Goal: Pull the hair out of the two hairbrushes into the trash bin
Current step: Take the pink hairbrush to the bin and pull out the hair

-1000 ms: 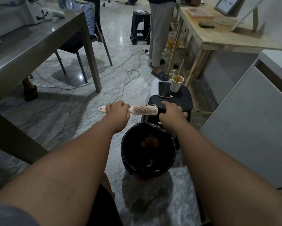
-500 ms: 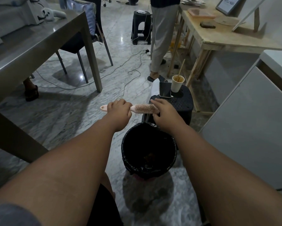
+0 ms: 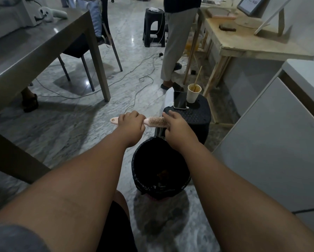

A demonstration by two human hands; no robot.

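Observation:
A pink hairbrush (image 3: pixel 155 121) is held level just beyond the far rim of the trash bin (image 3: pixel 137 171), a round bin lined with a black bag. My left hand (image 3: pixel 131 122) is closed around the brush handle, whose end sticks out to the left. My right hand (image 3: pixel 177 124) rests on the far end of the bristle head, fingers curled over it. A brownish clump lies at the bottom of the bin. Only one hairbrush shows.
A black plastic stool (image 3: pixel 198 115) behind the bin carries a phone (image 3: pixel 179 100) and a paper cup (image 3: pixel 193 93) with a stick. A person (image 3: pixel 176 42) stands beyond it. A grey table (image 3: pixel 34 44) is left, a wooden table (image 3: pixel 243 40) and white cabinet (image 3: pixel 272 142) right. Cables cross the floor.
My right hand moved from gripping the brush tip to fingering the bristle head. The brush shifted slightly up and away. The standing person stepped.

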